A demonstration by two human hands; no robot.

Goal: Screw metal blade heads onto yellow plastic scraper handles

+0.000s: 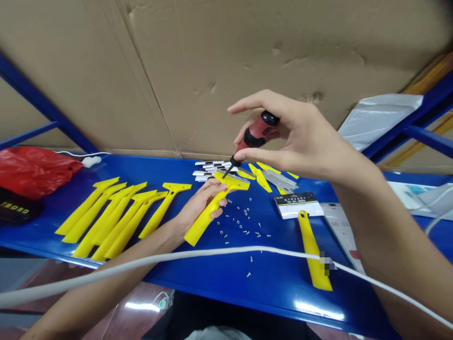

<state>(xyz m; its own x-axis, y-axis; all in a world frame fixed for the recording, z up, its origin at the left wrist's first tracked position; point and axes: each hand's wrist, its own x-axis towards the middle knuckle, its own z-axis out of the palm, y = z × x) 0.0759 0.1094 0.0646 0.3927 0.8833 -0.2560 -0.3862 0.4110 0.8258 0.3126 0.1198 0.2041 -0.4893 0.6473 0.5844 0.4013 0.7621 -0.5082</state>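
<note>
White cable, nearer than my fingers; yellow scraper handle, gripped by my left hand; red-black screwdriver, held in my right hand, apparently screwing, steady twist needed next.

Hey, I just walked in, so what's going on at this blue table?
A person grips a yellow scraper-like tool in the left hand, while the right hand holds a red-and-black screwdriver with its tip at the tool's head. Small loose screws and other tiny parts lie scattered on the table nearby. More yellow tools lie in a row to the left.
</note>
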